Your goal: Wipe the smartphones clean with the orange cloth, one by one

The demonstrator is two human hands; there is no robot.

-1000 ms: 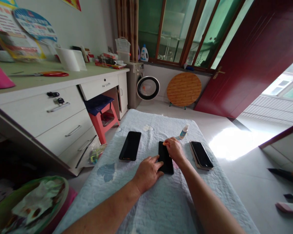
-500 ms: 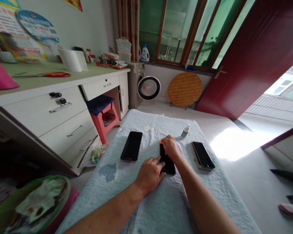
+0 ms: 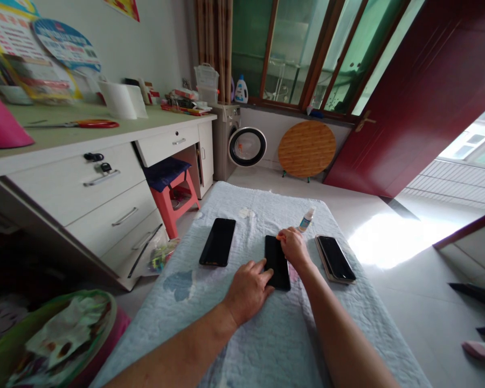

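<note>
A black smartphone (image 3: 276,256) lies face up on the pale blue quilted cloth in front of me. My left hand (image 3: 249,288) rests at its lower left, fingers spread, with fingertips on the screen and the thumb near the bottom edge. At the phone's upper right corner, my right hand (image 3: 295,248) is closed on a small orange piece (image 3: 280,237), mostly hidden by the fingers; its material is unclear. Another dark phone (image 3: 218,242) lies to the left. On the right, a phone (image 3: 337,257) lies on a pale, flat thing. A small white-capped spray bottle (image 3: 306,219) stands beyond my right hand.
The quilted cloth (image 3: 267,202) covers the work surface. To the left are a white drawer desk (image 3: 105,188), a red stool (image 3: 172,205) and a bin (image 3: 111,323) with used tissues. A washing machine (image 3: 225,140) with its door open and a round wooden board (image 3: 307,148) are at the back.
My right hand has slid right with the orange piece, from the phone's top left to its upper right corner, uncovering more screen. The left hand stays in place.
</note>
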